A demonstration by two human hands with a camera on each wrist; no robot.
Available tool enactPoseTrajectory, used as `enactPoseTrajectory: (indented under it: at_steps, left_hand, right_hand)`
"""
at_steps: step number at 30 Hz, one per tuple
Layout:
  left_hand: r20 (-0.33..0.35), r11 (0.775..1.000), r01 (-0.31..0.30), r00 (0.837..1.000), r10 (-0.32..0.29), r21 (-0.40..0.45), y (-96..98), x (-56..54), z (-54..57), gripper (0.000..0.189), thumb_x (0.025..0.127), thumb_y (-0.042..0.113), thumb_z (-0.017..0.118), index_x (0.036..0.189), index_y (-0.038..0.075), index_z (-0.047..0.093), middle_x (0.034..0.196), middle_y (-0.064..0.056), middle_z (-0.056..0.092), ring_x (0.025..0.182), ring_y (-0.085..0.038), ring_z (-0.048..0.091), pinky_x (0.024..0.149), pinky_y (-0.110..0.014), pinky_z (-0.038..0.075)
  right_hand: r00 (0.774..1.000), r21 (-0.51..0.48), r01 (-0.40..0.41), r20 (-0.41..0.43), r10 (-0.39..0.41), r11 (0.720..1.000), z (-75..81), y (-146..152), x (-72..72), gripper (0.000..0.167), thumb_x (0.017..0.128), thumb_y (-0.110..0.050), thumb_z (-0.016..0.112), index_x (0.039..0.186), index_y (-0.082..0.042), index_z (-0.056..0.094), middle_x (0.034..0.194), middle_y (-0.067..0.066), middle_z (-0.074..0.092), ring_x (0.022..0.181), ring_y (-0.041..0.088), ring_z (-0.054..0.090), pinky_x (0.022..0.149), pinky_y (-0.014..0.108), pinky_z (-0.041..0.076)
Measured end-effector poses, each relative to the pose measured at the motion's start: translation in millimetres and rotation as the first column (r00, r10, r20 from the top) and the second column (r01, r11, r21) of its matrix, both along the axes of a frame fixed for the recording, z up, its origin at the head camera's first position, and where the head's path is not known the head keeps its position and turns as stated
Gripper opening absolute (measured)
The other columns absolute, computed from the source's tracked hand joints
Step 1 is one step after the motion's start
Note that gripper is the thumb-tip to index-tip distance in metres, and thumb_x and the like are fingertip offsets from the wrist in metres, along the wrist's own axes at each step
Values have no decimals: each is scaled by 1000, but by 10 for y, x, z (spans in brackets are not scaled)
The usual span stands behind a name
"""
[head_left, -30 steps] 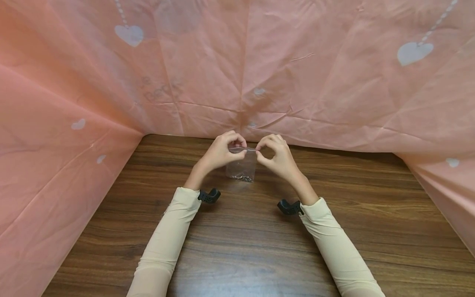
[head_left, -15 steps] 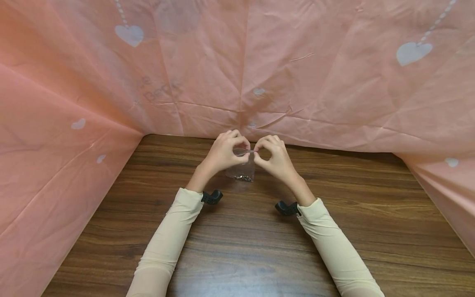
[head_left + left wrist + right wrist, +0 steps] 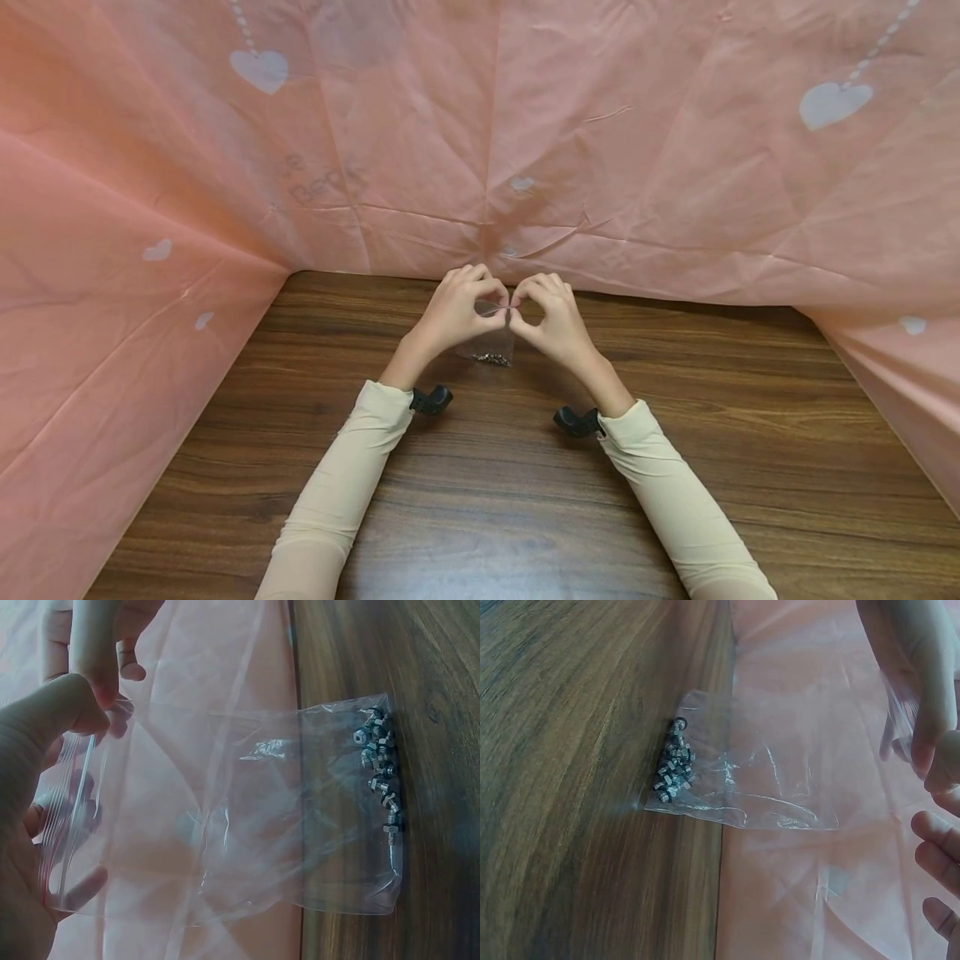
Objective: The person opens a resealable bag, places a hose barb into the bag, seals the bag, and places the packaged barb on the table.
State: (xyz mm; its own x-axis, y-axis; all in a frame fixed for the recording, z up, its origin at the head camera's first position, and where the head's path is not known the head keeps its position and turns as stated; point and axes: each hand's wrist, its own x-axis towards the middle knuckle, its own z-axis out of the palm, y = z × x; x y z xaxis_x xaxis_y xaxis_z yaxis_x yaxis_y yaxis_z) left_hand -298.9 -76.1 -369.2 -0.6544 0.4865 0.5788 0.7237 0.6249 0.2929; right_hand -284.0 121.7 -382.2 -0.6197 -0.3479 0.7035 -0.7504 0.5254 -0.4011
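Note:
A clear zip-lock bag (image 3: pixel 247 802) hangs by its top edge between my two hands. Small metal fittings with dark rings (image 3: pixel 382 769), several of them, lie gathered along its bottom, also seen in the right wrist view as a heap of metal pieces (image 3: pixel 675 765). My left hand (image 3: pixel 456 310) pinches the zip strip (image 3: pixel 69 802) between thumb and fingers. Close beside it, my right hand (image 3: pixel 557 321) pinches the same edge at the right corner, thumb and forefinger forming a ring. The fingertips of both hands nearly meet there.
The brown wood-grain table (image 3: pixel 487 500) spreads under both arms. A pink cloth (image 3: pixel 420 167) with white hearts stands as a wall behind the bag and along the sides. Black wrist camera mounts (image 3: pixel 431 400) jut inward from both wrists.
My left hand has slid right along the bag's top edge, closing the gap to my right hand. My right hand has shifted slightly left; both still pinch the bag.

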Motion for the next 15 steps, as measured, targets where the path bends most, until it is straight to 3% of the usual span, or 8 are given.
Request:
enactPoseTrajectory:
  at_steps: [8,15]
  left_hand:
    - [-4,1000,5,1000,-5,-7,5,13,-8,5,84,19,74,88,17,72,89,0,57,86,-20,51,90,-43,44]
    - [-14,1000,3,1000,-4,-19,13,35,10,6,83,19,75,88,17,73,89,0,57,87,-20,51,92,-43,44]
  right_hand:
    - [1000,15,4,-10,-4,1000,-15,-7,11,11,80,-2,71,88,-8,65,98,10,67,95,30,54,81,33,28]
    - [999,29,11,-30,-10,1000,-30,-19,13,13,78,-1,71,88,-8,65,96,9,66,94,30,54,83,37,31]
